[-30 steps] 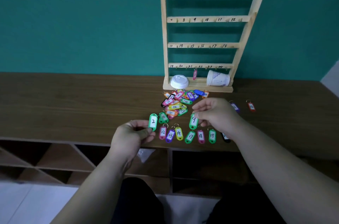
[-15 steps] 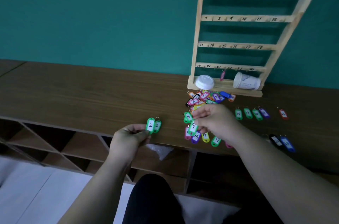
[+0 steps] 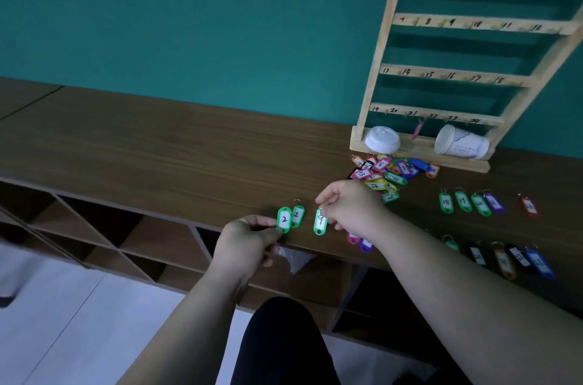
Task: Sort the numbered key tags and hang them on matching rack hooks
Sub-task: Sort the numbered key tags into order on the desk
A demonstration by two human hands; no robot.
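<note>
My left hand (image 3: 249,239) pinches a green tag marked 2 (image 3: 284,219) over the table's front edge. A second green tag marked 2 (image 3: 297,215) lies on the table just behind it. My right hand (image 3: 350,206) pinches the ring of a green tag marked 9 (image 3: 320,222), which hangs beside the other two. A mixed pile of coloured tags (image 3: 383,173) lies in front of the wooden rack (image 3: 457,75). The rack's four rails carry numbers 1 to 24; one pink tag (image 3: 418,129) hangs on the bottom rail.
Green tags 18, 19, 20 (image 3: 462,201) with a purple and a red one lie in a row at right. Dark, orange and blue tags (image 3: 517,258) lie along the front edge. A white lid (image 3: 382,139) and a tipped paper cup (image 3: 461,145) rest on the rack's base. Open shelves (image 3: 132,227) sit below the table.
The view has swung left and closer. My right hand has carried tag 9 leftward, away from the sorted rows, next to the tags marked 2. My left hand keeps its hold.
</note>
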